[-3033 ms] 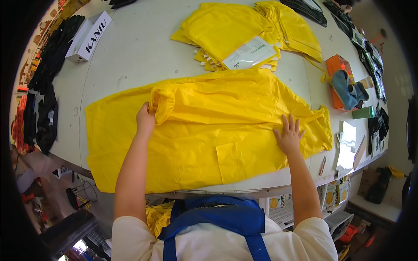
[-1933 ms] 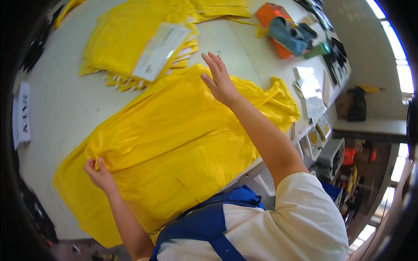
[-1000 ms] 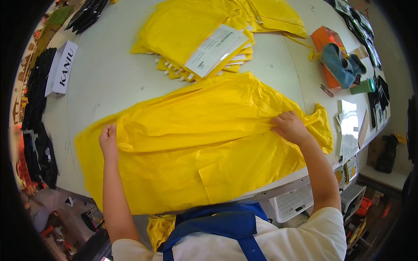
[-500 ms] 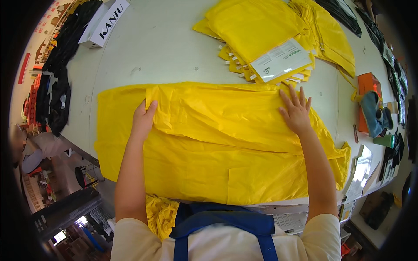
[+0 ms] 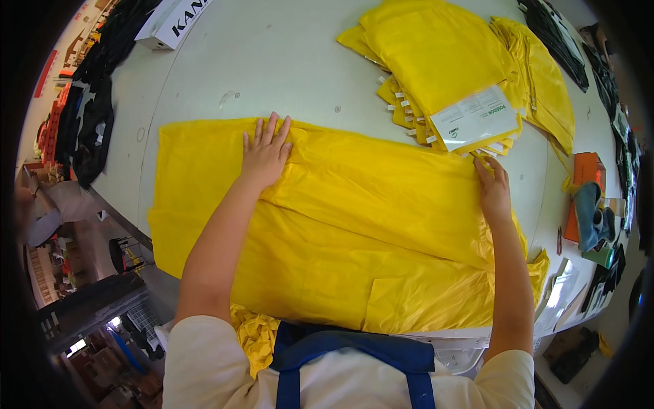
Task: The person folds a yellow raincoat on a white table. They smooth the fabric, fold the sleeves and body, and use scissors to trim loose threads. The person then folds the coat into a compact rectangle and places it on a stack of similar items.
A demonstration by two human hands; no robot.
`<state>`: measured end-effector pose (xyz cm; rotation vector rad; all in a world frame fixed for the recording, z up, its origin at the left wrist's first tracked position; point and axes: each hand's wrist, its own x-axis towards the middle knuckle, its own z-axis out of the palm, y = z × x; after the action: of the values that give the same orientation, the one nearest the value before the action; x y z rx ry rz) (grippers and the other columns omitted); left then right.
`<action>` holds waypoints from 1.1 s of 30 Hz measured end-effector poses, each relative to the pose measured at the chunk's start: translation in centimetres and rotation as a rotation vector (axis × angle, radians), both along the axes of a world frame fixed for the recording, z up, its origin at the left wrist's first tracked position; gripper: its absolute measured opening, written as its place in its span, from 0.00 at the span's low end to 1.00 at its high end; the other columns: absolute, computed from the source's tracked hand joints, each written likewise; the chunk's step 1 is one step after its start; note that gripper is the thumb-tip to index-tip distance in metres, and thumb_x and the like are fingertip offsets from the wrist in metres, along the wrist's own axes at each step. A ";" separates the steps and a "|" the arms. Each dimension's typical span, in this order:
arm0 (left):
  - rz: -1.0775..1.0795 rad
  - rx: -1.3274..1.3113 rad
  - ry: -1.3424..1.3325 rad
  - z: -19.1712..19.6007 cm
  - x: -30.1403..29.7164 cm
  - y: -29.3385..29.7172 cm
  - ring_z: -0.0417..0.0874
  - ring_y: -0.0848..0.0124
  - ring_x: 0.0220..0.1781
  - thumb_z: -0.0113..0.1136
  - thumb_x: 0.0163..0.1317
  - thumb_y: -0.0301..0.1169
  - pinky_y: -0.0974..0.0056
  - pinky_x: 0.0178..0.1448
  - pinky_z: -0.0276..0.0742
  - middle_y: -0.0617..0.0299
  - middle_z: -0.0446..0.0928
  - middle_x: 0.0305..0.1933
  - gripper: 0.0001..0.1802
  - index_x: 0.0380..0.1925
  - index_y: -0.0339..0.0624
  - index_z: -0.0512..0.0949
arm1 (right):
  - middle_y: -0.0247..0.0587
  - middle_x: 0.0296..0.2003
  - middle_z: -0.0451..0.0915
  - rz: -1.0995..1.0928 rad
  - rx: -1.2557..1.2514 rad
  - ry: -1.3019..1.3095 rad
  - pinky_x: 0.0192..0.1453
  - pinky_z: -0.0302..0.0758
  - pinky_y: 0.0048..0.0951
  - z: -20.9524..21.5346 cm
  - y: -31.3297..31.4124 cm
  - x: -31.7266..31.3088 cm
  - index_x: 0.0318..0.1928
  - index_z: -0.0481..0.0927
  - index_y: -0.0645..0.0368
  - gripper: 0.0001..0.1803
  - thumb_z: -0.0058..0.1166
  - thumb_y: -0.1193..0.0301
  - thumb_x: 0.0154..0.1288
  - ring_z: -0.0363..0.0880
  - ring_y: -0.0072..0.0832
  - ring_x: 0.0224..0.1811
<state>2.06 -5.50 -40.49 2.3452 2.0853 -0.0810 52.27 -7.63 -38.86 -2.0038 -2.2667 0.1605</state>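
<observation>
Head view: we are working at a pale table [image 5: 272,61]. On it, a yellow garment [image 5: 340,225] is lying spread and wrinkled, its long axis running left to right; most of it is extending toward us from the grip, which is sitting along its far edge. Beyond the right part of that edge, a yellow stack [image 5: 436,54] is lying so close that we are not able to tell whether the two are touching. Black cloths [image 5: 92,133] are occupying the table's left rim, a white box [image 5: 163,31] is standing near them, and an orange box [image 5: 589,170] is sitting at the right. Our left hand [image 5: 267,158] is resting palm-down, fingers spread and tips reaching the edge. Our right hand [image 5: 495,189] is bending its fingers at the edge, nearer the stack; whether it is pinching, we are not able to tell. A white card [image 5: 475,117] is lying on the stack.
</observation>
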 end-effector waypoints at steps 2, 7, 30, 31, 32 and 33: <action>-0.043 -0.019 -0.072 0.1 -1.3 0.9 0.54 0.55 0.73 0.47 0.69 0.37 0.48 0.74 0.47 0.61 0.63 0.68 0.27 0.68 0.60 0.60 | 0.49 0.51 0.74 -0.013 -0.137 0.103 0.55 0.74 0.37 2.2 1.3 0.0 0.58 0.74 0.53 0.25 0.54 0.78 0.58 0.72 0.46 0.54; -0.041 -0.342 -0.186 4.7 -2.8 6.8 0.70 0.57 0.59 0.62 0.55 0.32 0.54 0.62 0.65 0.60 0.73 0.54 0.21 0.51 0.54 0.74 | 0.50 0.47 0.78 -0.165 -0.382 -0.007 0.53 0.74 0.40 5.1 5.0 -0.5 0.41 0.77 0.64 0.16 0.61 0.75 0.48 0.76 0.49 0.50; -0.001 -0.359 -0.276 12.7 -7.5 -27.2 0.71 0.46 0.57 0.59 0.58 0.41 0.47 0.60 0.65 0.50 0.73 0.52 0.22 0.51 0.43 0.72 | 0.39 0.28 0.69 0.343 0.020 0.076 0.46 0.67 0.41 7.1 -30.6 0.7 0.25 0.71 0.53 0.10 0.57 0.75 0.37 0.71 0.41 0.35; -0.087 -0.218 -0.337 12.3 -5.0 -26.9 0.67 0.45 0.61 0.56 0.60 0.44 0.45 0.64 0.60 0.49 0.69 0.57 0.25 0.55 0.45 0.70 | 0.39 0.28 0.69 0.343 -0.020 0.069 0.48 0.67 0.41 7.4 -30.1 0.9 0.26 0.72 0.53 0.10 0.57 0.75 0.39 0.72 0.41 0.36; -0.172 -0.068 -0.400 11.9 -1.6 -26.6 0.63 0.45 0.65 0.53 0.62 0.48 0.43 0.67 0.56 0.48 0.65 0.63 0.28 0.58 0.47 0.68 | 0.39 0.31 0.72 0.359 -0.104 0.131 0.50 0.67 0.41 8.4 -29.1 0.6 0.29 0.74 0.53 0.10 0.56 0.76 0.41 0.72 0.42 0.39; -0.245 0.082 -0.462 11.6 0.8 -26.5 0.59 0.45 0.69 0.50 0.63 0.52 0.41 0.70 0.51 0.47 0.61 0.68 0.31 0.62 0.48 0.67 | 0.40 0.33 0.74 0.379 -0.189 0.199 0.53 0.67 0.41 9.3 -28.1 0.9 0.32 0.76 0.53 0.11 0.56 0.77 0.43 0.73 0.42 0.42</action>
<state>2.84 -32.00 -28.86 2.3603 1.6125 0.5043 53.17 -35.68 -29.57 -1.5227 -2.5487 0.5978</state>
